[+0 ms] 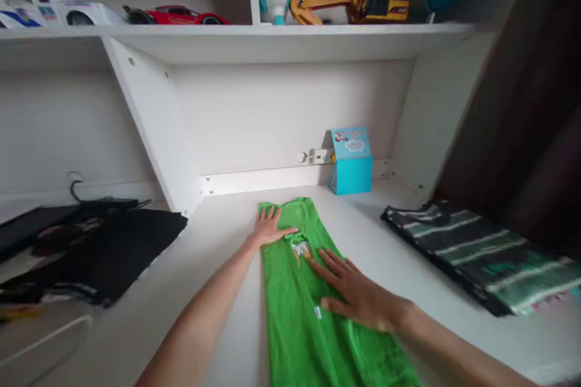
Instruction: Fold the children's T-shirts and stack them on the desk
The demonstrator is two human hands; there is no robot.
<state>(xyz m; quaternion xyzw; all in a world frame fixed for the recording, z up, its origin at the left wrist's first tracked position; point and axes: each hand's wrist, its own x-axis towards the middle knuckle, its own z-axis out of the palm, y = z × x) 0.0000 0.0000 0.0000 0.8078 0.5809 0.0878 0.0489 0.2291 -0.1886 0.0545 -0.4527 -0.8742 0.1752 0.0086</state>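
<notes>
A bright green shirt (pixel 299 320), folded lengthwise into a long strip, lies on the white desk (pixel 218 266) and runs from the middle toward me. A small printed picture shows near its top. My left hand (pixel 269 228) lies flat with fingers spread on the shirt's far left edge. My right hand (pixel 351 290) rests flat on the middle of the shirt, fingers stretched out toward the print. Neither hand holds anything.
A folded dark striped garment (pixel 481 254) lies at the right. A black cloth (pixel 109 248) sits at the left. A turquoise box (pixel 351 160) stands against the back wall by a power strip (pixel 318 156). Toy cars (pixel 175 14) and a yellow excavator (pixel 349 6) line the shelf above.
</notes>
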